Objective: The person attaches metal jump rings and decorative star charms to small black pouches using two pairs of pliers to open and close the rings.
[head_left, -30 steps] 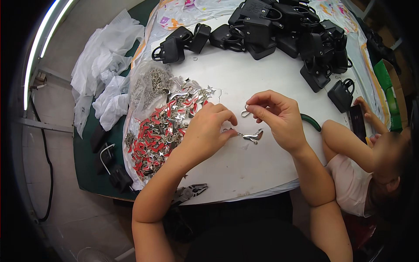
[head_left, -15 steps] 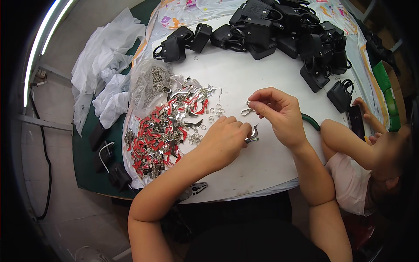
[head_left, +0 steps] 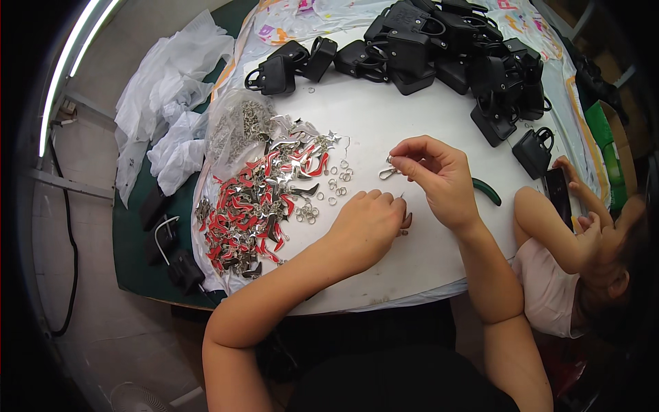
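Note:
My right hand [head_left: 439, 180] pinches a small silver snap hook [head_left: 388, 173] by its ring between thumb and forefinger. It hangs just above the white tabletop [head_left: 384, 281]. Beside it, lower and to the left, my left hand [head_left: 367, 232] is closed over a dark high-heel charm [head_left: 407, 221]; only part of it shows past the fingers. To the left of that hand lies a pile of red, black and silver high-heel charms [head_left: 240, 209] with metal fittings. Several loose split rings [head_left: 341, 172] are scattered between pile and hands.
A clear bag of metal fittings [head_left: 240, 127] touches the pile. Black mini handbags [head_left: 412, 44] are heaped along the far side. A green handle [head_left: 487, 191] lies by my right wrist. At right, a person [head_left: 573, 254] holds a phone [head_left: 559, 196]. White plastic [head_left: 168, 103] lies far left.
My left hand has turned and shifted slightly right and down, so the charm in it is more hidden. The right hand keeps its hold on the snap hook almost in place.

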The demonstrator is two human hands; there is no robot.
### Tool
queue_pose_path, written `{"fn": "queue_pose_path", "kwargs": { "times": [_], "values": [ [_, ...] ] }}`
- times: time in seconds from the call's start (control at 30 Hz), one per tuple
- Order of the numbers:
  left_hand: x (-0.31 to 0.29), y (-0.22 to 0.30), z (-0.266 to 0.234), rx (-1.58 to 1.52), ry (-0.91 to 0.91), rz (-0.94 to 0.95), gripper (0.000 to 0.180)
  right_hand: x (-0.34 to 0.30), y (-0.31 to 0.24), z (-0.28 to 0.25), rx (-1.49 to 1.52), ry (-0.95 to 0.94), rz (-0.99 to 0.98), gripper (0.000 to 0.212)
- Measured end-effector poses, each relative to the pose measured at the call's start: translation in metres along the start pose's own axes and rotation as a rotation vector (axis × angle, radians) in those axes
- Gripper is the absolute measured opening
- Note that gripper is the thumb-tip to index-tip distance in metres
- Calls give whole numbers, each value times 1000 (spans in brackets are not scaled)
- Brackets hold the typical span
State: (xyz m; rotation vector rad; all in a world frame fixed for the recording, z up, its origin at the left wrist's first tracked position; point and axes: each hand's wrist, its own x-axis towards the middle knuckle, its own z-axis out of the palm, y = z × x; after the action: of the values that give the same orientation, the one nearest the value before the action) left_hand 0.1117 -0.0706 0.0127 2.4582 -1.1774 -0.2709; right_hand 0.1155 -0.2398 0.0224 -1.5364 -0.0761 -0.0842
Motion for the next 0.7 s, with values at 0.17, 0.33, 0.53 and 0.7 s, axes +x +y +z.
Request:
{"fn": "queue_pose_path", "kwargs": {
  "times": [0.17, 0.33, 0.53, 0.7],
  "values": [
    [-7, -2, -18, -260, 74, -104, 11, -2, -3, -1, -20, 10, -16, 10],
    [-26, -24, -40, -1151, 315, -365, 14, -4, -2, 7, 39, 0, 13, 11],
    [-29, -27, -45, -1353, 494, -448, 14, -9, -1, 12, 67, -144, 85, 12],
    [-31, -26, -43, -1316, 519, -440, 15, -10, 4, 16, 125, -283, 136, 12]
  ]
}}
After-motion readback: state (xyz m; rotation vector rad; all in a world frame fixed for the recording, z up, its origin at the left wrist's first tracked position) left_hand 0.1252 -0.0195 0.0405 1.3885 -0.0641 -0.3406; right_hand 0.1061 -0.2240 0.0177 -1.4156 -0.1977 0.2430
